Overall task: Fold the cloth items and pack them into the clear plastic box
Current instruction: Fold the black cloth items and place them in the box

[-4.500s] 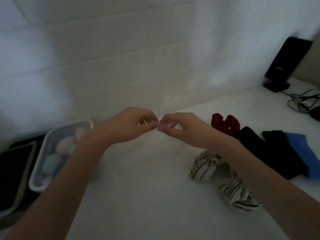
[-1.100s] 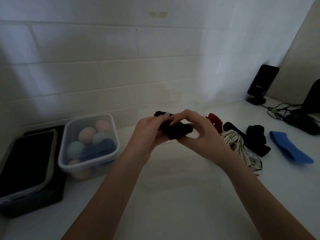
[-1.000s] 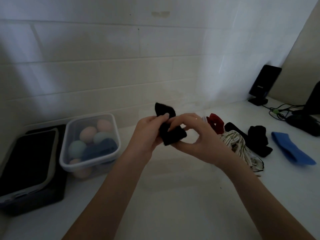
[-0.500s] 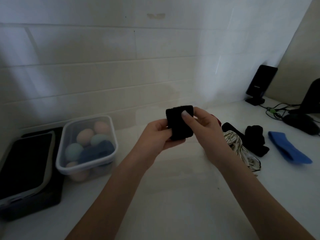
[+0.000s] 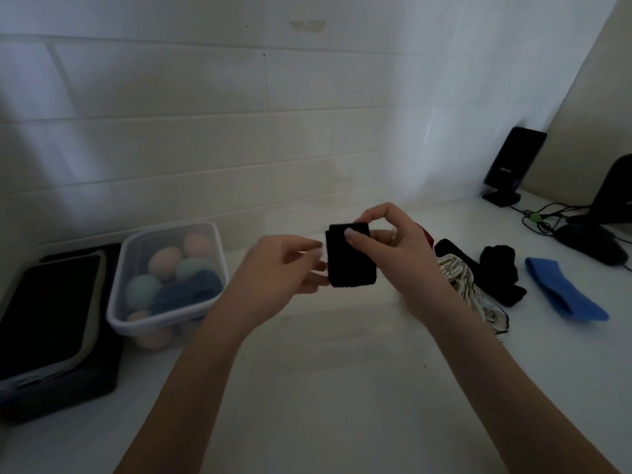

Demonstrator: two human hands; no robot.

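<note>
A small black cloth (image 5: 350,260), folded into a flat rectangle, hangs above the white counter. My right hand (image 5: 396,248) pinches its top edge, thumb on the front. My left hand (image 5: 280,268) sits just left of it, fingers apart, fingertips at the cloth's left edge. The clear plastic box (image 5: 136,313) stands to the left and holds rolled pastel cloths and a dark blue one (image 5: 186,292). On the right lie a striped cloth (image 5: 458,278), black cloths (image 5: 497,268), a blue cloth (image 5: 561,292) and a red cloth (image 5: 425,234), mostly hidden behind my right hand.
A dark tray with a grey-rimmed lid (image 5: 44,313) sits at the far left beside the box. A black speaker (image 5: 513,165), cables (image 5: 540,217) and a dark mouse-like object (image 5: 591,244) occupy the back right corner. The tiled wall runs close behind.
The black cloth went from a crumpled bunch worked by both hands to a flat folded rectangle. My left hand has loosened off it while my right hand keeps hold.
</note>
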